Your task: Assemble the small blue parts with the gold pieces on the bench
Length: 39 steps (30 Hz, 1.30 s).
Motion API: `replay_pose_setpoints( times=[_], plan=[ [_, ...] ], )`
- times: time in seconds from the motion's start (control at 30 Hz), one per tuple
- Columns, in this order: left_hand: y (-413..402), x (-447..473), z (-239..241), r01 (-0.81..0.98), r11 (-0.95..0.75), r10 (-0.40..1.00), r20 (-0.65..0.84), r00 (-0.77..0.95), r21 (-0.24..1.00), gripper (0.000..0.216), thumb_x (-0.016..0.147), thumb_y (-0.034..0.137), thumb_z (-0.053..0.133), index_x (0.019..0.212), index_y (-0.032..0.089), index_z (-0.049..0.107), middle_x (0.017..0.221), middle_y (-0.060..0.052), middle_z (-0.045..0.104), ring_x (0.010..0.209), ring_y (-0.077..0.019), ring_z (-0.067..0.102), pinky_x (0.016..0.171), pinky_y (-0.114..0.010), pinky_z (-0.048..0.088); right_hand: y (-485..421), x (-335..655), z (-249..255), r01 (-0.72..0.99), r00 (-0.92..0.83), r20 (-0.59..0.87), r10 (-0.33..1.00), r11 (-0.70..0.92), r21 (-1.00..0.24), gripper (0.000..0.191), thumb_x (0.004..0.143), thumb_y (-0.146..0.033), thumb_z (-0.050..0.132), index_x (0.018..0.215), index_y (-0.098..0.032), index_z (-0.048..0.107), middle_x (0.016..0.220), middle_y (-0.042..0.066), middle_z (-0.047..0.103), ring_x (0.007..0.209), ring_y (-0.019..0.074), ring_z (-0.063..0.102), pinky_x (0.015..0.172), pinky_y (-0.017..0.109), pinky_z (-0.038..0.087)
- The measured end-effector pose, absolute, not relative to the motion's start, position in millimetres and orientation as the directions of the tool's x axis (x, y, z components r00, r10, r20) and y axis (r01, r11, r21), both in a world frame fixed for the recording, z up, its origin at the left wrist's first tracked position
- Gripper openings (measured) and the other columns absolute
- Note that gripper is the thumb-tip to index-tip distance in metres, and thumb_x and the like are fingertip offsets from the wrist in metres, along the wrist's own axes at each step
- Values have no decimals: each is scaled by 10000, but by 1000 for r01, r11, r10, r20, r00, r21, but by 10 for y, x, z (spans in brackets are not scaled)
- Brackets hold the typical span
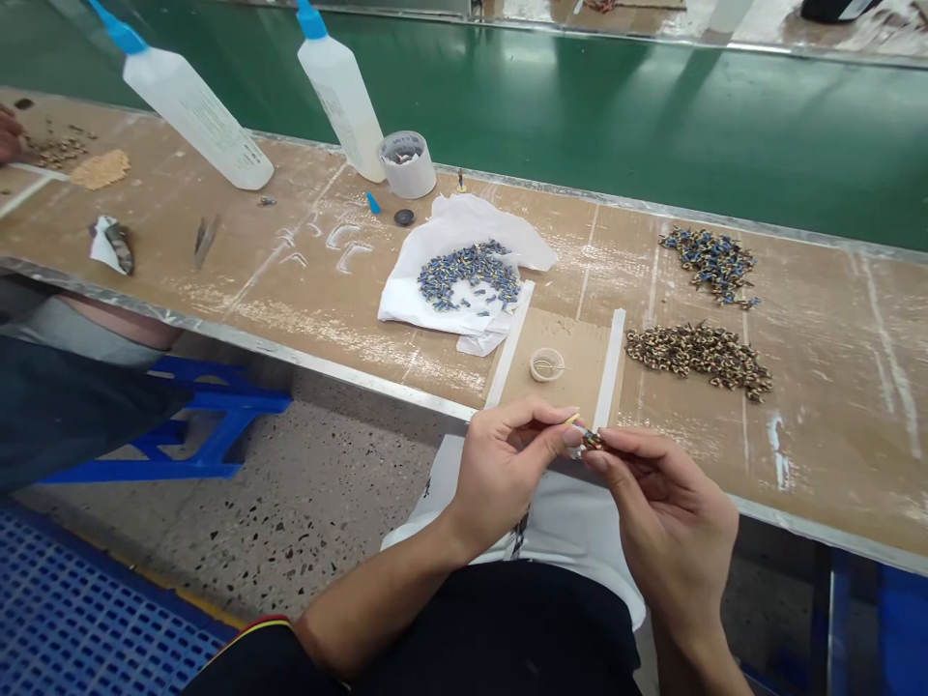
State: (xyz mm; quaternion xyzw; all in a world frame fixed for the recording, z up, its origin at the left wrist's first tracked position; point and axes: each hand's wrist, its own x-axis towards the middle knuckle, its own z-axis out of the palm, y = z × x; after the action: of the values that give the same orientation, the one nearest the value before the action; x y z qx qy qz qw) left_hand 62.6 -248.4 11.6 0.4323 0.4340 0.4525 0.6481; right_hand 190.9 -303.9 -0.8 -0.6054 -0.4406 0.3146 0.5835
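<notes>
My left hand [507, 462] pinches a thin pale stick [572, 420] between thumb and forefinger. My right hand [663, 507] pinches a tiny brown-and-gold part [592, 441], and the two meet at the fingertips just over the near edge of the brown worktop [833, 416]. A small clear cap [546, 364] sits on the bench just beyond my hands. A pile of brown-gold parts [700, 355] lies to the right of it. Blue parts [471, 275] lie heaped on a white sheet [464, 237].
A second pile of blue parts [711, 261] lies at the far right. Two white squeeze bottles [195, 111] [342, 92] and a tape roll [407, 164] stand behind. Tweezers [204, 239] lie to the left. Another person's legs [79, 377] and hand [9, 133] are at the left, beside a green conveyor [652, 116].
</notes>
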Motion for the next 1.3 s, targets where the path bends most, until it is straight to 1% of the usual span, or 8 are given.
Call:
replay_pose_setpoints(
  times=[0.27,0.43,0.57,0.77,0.93,1.13,1.2,1.3],
  plan=[
    [-2491,636,102,-282,270,947,-201,251,921,215,769,319,793,811,122,718,834,-64,741,773,-176,704,724,-282,613,-3055,1914,-15,78,397,131,909,109,-991,120,790,-126,763,856,-223,739,894,34,743,797,178,715,709,315,628],
    [-2456,603,95,-277,207,944,-118,307,938,252,769,354,794,781,119,703,815,-62,712,755,-164,681,688,-272,601,-3057,1927,-26,76,372,167,913,149,-986,115,795,-102,753,810,-212,724,859,29,748,762,168,717,704,304,622],
    [-2447,593,94,-258,167,947,-81,312,952,259,785,360,778,758,118,688,781,-52,686,716,-154,665,670,-274,592,-3040,1938,-57,105,379,182,908,153,-983,96,796,-123,758,776,-200,705,837,30,745,743,173,717,693,310,621],
    [-2477,605,95,-311,187,954,-96,285,932,257,774,337,789,728,121,658,742,-32,655,708,-151,652,669,-276,584,-3016,1906,-104,165,385,227,895,175,-971,99,802,-178,761,745,-195,682,803,34,734,719,181,707,663,326,611],
    [-2485,588,92,-271,171,959,-97,266,947,299,782,381,775,697,127,642,706,-29,636,690,-141,626,646,-255,561,-3006,1883,-130,179,383,244,891,187,-966,110,802,-181,759,736,-201,673,806,33,731,733,190,707,659,337,609],
    [-2488,580,58,-238,169,963,-108,247,956,321,784,412,767,701,131,635,721,-33,646,712,-150,638,667,-262,558,-2997,1862,-153,184,382,247,891,188,-965,104,811,-163,748,747,-202,675,822,35,737,757,190,702,672,343,604],
    [-2472,554,56,-250,193,955,-123,271,949,314,777,403,775,718,131,631,744,-39,657,736,-161,652,690,-275,571,-2993,1857,-140,190,378,248,892,188,-964,98,815,-185,748,751,-200,676,822,40,739,759,195,707,669,345,609],
    [-2427,477,70,-257,250,917,-143,373,933,279,802,371,757,794,126,625,796,-51,672,760,-168,675,737,-300,591,-2984,1865,-101,151,343,224,912,182,-972,64,823,-181,741,793,-202,689,839,40,738,759,187,717,667,322,623]
  ],
)
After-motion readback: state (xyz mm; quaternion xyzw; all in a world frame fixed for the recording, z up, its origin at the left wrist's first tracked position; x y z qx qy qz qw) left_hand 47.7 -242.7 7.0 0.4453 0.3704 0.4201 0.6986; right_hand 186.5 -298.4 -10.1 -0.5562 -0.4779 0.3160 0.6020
